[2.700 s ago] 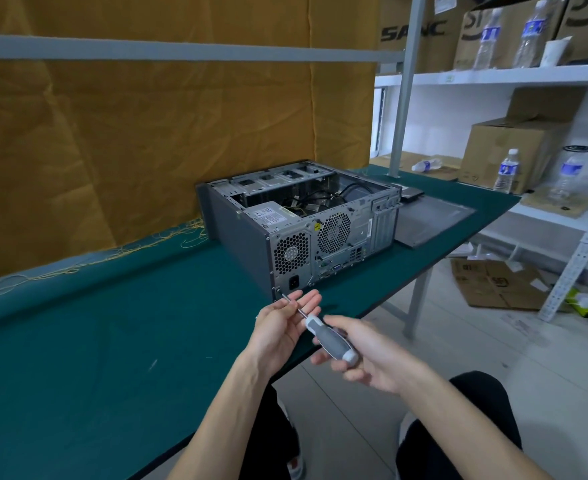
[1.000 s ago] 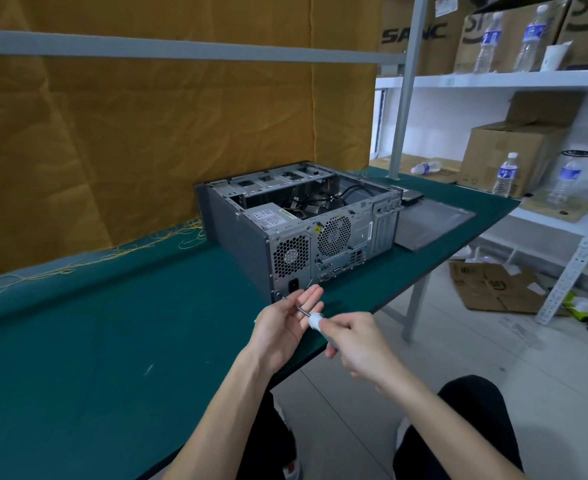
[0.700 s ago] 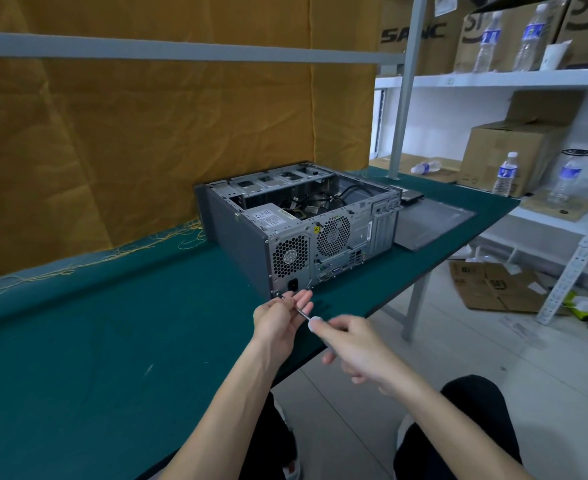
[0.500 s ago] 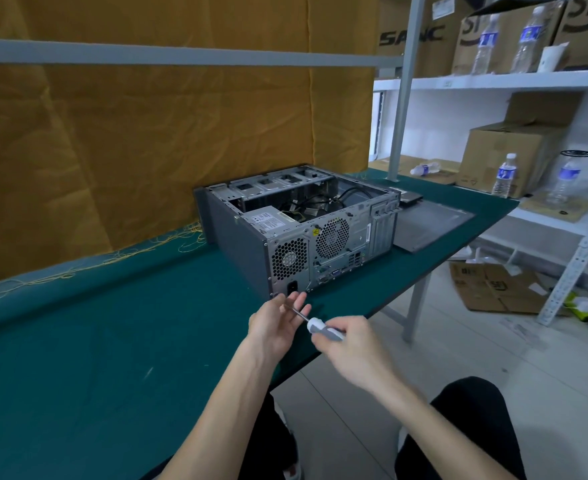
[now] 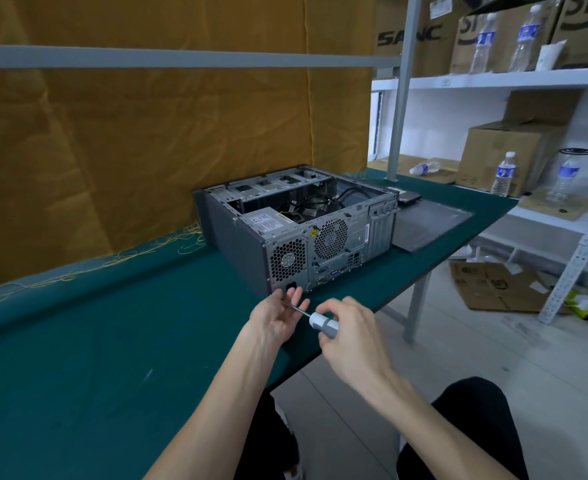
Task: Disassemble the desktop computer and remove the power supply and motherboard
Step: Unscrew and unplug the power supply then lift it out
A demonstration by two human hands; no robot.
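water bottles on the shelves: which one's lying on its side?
The bottle on the flat cardboard at the lower shelf's left end, just right of the grey post. The other four stand upright.

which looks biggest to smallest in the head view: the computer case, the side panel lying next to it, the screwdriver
1. computer case
2. side panel, though it lies farther from the camera and foreshortened, so this order is unsure
3. screwdriver, partly hidden by the right hand
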